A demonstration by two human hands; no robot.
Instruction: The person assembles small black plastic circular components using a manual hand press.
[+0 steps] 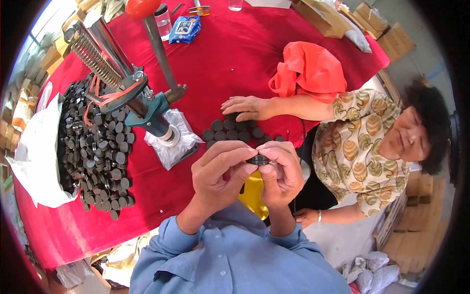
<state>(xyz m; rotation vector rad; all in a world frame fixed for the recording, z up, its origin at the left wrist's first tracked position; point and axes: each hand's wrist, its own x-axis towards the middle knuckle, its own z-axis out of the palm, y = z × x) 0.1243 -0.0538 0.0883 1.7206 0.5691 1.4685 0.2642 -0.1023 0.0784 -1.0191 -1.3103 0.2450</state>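
Observation:
A small black round disc [258,159] is pinched edge-on between the fingertips of both hands, with a seam running round its rim. My left hand [215,171] grips its left side and my right hand [283,171] its right side, thumbs below and fingers above. Just beyond my fingers, several black discs [230,134] lie grouped on the red cloth [235,63]. A co-worker's hand [249,108] rests over the far discs of that group. Part of the group is hidden behind my hands.
A green hand press [152,115] with a red-knobbed lever [159,49] stands left of my hands on a plastic-wrapped base. A large heap of black discs [100,147] spills from a white sack [36,157] farther left. The co-worker [362,142] sits at right, near a red-orange bag [313,68].

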